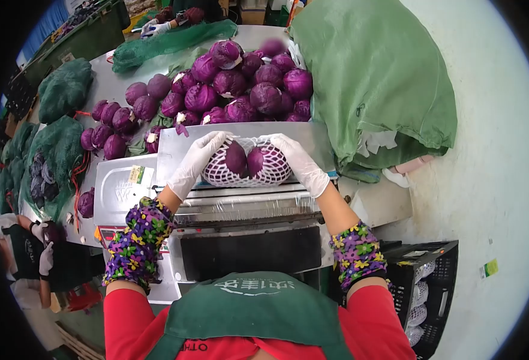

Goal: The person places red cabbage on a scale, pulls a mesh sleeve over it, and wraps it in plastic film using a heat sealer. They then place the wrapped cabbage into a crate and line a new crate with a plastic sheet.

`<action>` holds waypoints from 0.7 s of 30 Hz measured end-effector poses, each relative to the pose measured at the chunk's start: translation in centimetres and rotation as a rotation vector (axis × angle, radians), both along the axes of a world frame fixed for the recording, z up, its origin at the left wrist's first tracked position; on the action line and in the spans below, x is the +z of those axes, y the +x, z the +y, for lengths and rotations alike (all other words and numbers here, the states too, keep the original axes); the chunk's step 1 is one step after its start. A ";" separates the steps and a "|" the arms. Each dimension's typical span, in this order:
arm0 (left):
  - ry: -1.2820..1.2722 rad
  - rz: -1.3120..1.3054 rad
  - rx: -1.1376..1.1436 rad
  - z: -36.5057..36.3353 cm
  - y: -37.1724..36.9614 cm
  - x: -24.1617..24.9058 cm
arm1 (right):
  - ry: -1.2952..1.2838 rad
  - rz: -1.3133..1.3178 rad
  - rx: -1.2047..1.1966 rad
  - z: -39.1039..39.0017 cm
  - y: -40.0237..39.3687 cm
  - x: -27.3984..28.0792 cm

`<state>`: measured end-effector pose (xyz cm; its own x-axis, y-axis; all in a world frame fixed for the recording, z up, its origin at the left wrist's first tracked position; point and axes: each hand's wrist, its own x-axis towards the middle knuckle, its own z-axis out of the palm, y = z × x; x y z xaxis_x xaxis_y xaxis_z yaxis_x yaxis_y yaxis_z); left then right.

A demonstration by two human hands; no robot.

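Two purple cabbages in white foam nets sit side by side on the metal wrapping machine (246,207). My left hand (198,163), in a white glove, grips the left netted cabbage (222,165) at its upper left, fingers curled over the net. The right netted cabbage (270,162) is held by my gloved right hand (300,163) at its upper right side. Purple shows through the net openings where the two cabbages face each other. Below them, clear film lies across the front of the machine.
Loose purple cabbages (231,84) are heaped behind the machine. A large green sack (378,72) stands at the right, green mesh bags (54,162) at the left. A black crate (447,300) holds netted items at lower right. A co-worker (27,252) holds a cabbage at lower left.
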<state>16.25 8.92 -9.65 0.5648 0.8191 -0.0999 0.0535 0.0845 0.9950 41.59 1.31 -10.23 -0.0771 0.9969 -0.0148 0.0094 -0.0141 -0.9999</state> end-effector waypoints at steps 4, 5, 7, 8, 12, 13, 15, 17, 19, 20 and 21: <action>0.038 -0.062 -0.018 -0.5 -0.4 0.9 | -0.115 -0.028 -0.009 0.2 0.3 0.4; 0.086 -0.065 -0.029 -0.5 -0.4 1.3 | -0.113 -0.030 -0.009 0.2 0.5 0.2; 0.197 0.047 0.065 -1.1 -1.6 2.4 | 0.121 -0.357 -0.092 -0.2 1.5 0.1; 0.510 0.193 0.127 -1.0 -3.2 2.6 | 0.176 -0.582 -0.082 -0.9 3.0 1.9; 1.237 0.817 -0.093 -3.0 -10.2 5.3 | 0.603 -1.539 0.163 -6.2 7.7 7.5; 1.321 1.047 -0.241 -3.5 -12.0 5.1 | 0.693 -1.659 0.292 -7.2 8.7 7.7; 1.402 1.162 -0.375 -4.2 -13.7 4.0 | 0.578 -1.821 0.495 -9.1 8.7 7.1; 1.541 1.259 -0.601 -4.9 -13.9 3.9 | 0.619 -1.798 0.615 -9.4 8.4 5.1; 1.608 1.210 -0.599 -5.0 -12.1 3.5 | 0.729 -1.632 0.581 -9.0 7.3 2.9; 1.600 1.131 -0.629 -5.1 -10.9 3.2 | 0.690 -1.542 0.547 -8.8 6.3 2.4; 1.587 1.051 -0.658 -5.3 -9.8 3.2 | 0.649 -1.452 0.517 -8.8 5.4 2.0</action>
<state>6.40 3.62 -6.48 0.9716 0.2280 -0.0626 0.2022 -0.9384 -0.2803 46.99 -7.52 -8.26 -0.6703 0.7419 0.0135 0.7420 0.6703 0.0045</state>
